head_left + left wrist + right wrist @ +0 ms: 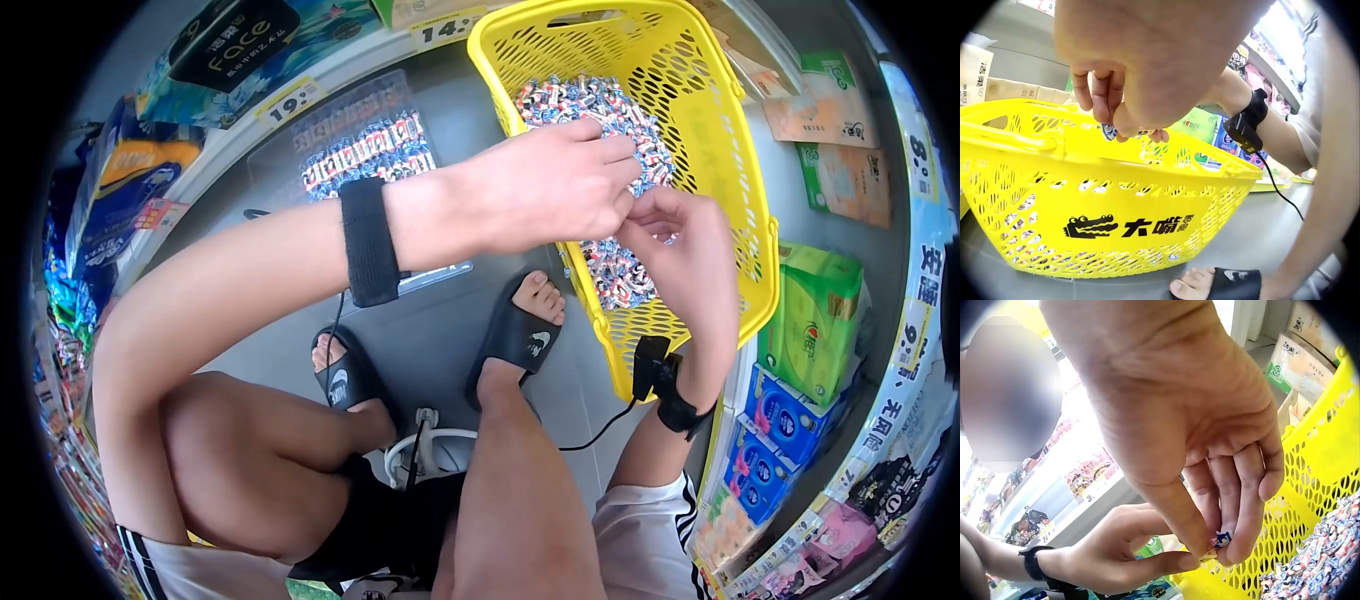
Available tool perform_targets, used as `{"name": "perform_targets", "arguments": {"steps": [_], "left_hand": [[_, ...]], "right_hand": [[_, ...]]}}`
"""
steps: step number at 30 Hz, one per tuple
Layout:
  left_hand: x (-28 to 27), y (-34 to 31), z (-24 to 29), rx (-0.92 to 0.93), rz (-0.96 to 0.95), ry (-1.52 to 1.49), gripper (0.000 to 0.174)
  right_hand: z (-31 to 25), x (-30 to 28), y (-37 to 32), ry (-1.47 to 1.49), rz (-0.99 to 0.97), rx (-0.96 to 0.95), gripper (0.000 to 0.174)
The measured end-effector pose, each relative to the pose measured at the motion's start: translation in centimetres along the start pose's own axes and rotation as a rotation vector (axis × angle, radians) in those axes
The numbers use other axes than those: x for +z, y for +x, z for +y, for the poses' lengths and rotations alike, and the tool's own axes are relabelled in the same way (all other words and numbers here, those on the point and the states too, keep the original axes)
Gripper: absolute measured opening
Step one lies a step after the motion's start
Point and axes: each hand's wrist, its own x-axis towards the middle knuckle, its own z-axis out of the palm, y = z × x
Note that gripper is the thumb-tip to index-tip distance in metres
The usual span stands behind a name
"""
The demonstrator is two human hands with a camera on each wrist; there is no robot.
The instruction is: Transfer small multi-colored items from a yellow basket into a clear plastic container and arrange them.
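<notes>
Both hands meet above the yellow basket (750,200). My left hand (545,190) reaches across from the left, fingers bent, and pinches a small wrapped candy (1109,132). From the right, my right hand (690,265) pinches at the same candy (1222,539) between thumb and fingers; the left thumb touches beside it in the right wrist view. Below them, a heap of blue, white and red wrapped candies (625,275) lies in the basket. Part of the heap is hidden by the hands.
Left of the basket, a clear container on the floor holds rows of similar candies (365,160). Shelves with tissue packs (810,320) and price tags (447,31) surround the spot. Sandalled feet (525,335) stand near the basket, and a black cable (600,435) runs from the right wrist.
</notes>
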Motion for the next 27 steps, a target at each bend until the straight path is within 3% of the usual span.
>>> {"name": "perform_targets", "arguments": {"steps": [10, 16, 27], "left_hand": [[-1.9, -8.0, 0.8, -0.085, 0.129, -0.091, 0.025], [-1.1, -15.7, 0.4, -0.098, 0.05, -0.173, 0.023], [4.1, -22.1, -2.0, -0.194, -0.22, -0.324, 0.03]], "right_hand": [[-5.2, 4.1, -1.9, -0.048, -0.018, -0.14, 0.009], [-6.1, 11.2, -1.4, -0.107, -0.05, -0.339, 0.008], [-4.7, 23.6, 0.2, -0.181, -0.072, -0.272, 0.01]]}}
